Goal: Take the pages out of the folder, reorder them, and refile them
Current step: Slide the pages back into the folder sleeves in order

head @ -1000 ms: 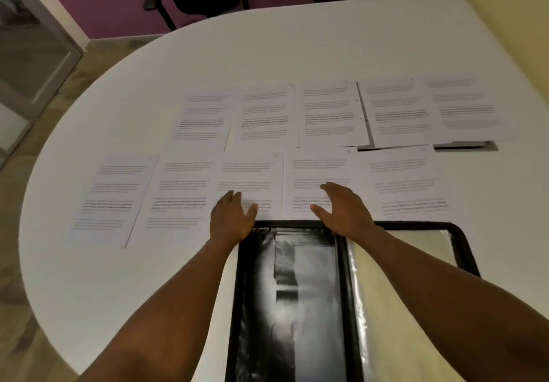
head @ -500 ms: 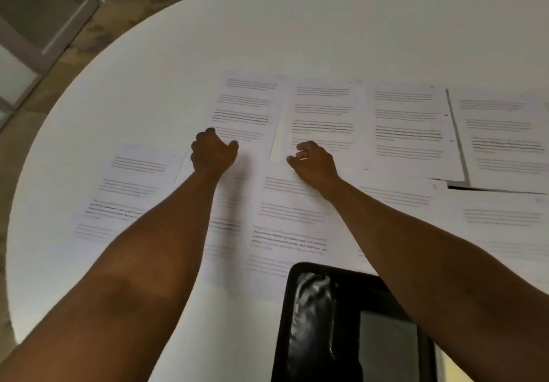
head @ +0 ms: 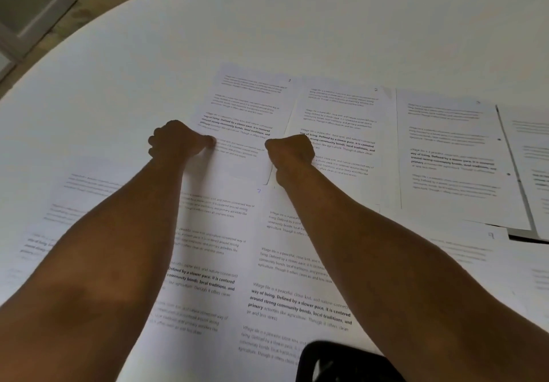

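Printed pages lie in two rows on the white table (head: 297, 25). My left hand (head: 178, 141) pinches the left edge of the far-row page marked 1 (head: 246, 108), thumb on top. My right hand (head: 291, 150) has its fingers curled at that page's right edge, where the lower right corner curls up off the table. Page 2 (head: 344, 108) and page 3 (head: 445, 144) lie to the right of it. Under my forearms are near-row pages, one marked 7 (head: 214, 233). A corner of the open black folder (head: 341, 364) shows at the bottom edge.
More pages run off the right side, one marked 9 (head: 475, 248), with a dark strip (head: 525, 237) showing beneath them. The table's curved edge runs along the upper left, with floor (head: 89, 4) and a glass door frame (head: 35, 1) beyond.
Both hands have reached from the folder's top edge out over the near row to the far row. Their fingers have curled onto the two side edges of page 1.
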Available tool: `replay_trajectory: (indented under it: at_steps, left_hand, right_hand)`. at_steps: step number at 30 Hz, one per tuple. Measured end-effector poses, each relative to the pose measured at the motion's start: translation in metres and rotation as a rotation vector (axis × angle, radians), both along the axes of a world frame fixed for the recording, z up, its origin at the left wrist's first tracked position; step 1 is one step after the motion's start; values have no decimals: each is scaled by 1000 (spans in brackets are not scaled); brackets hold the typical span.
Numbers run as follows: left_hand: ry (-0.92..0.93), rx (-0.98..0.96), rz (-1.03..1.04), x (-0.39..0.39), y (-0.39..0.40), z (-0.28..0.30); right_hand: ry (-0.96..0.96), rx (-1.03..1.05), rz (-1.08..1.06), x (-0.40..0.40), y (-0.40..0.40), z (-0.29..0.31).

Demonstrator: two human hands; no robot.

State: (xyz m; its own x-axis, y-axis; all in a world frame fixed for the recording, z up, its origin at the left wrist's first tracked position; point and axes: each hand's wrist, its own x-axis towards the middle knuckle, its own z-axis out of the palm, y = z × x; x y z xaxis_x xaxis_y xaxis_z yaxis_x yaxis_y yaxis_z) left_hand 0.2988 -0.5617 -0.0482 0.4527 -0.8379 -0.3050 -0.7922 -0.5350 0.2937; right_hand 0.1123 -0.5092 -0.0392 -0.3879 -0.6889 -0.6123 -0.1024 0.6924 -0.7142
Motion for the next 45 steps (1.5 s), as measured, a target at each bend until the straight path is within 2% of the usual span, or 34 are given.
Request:
replay_trajectory:
  at_steps: [5, 8, 13, 16, 20, 24, 28, 30, 35, 45]
  left_hand:
    - [147, 33, 36, 10, -18, -5]
    - [207, -9, 48, 6, -14, 4]
    - [322, -255, 70, 1, -4, 30]
    - [366, -375, 29, -5, 14, 54]
    - [541, -473, -23, -23, 63, 77]
    - [666, -457, -24, -49, 124, 91]
    - [743, -381, -33, -70, 175, 93]
    - [799, -331, -62, -87, 225, 116]
    - [940, -233, -11, -110, 289, 120]
    - [1050, -68, -96, -155, 390, 115]
  right_hand:
    - [-28, -24, 50, -1, -2, -2]
    - [109, -38, 71, 3, -5, -2]
    - [209, -185, 92, 0, 1, 11]
    - [177, -268, 18, -11, 17, 24]
    - [110, -317, -53, -35, 59, 46]
    - [80, -333, -79, -67, 117, 67]
    - [86, -304, -87, -94, 168, 72]
    - [87, -302, -115, -114, 223, 94]
    - [118, -239, -117, -141, 290, 98]
    - [148, -187, -242, -189, 420, 101]
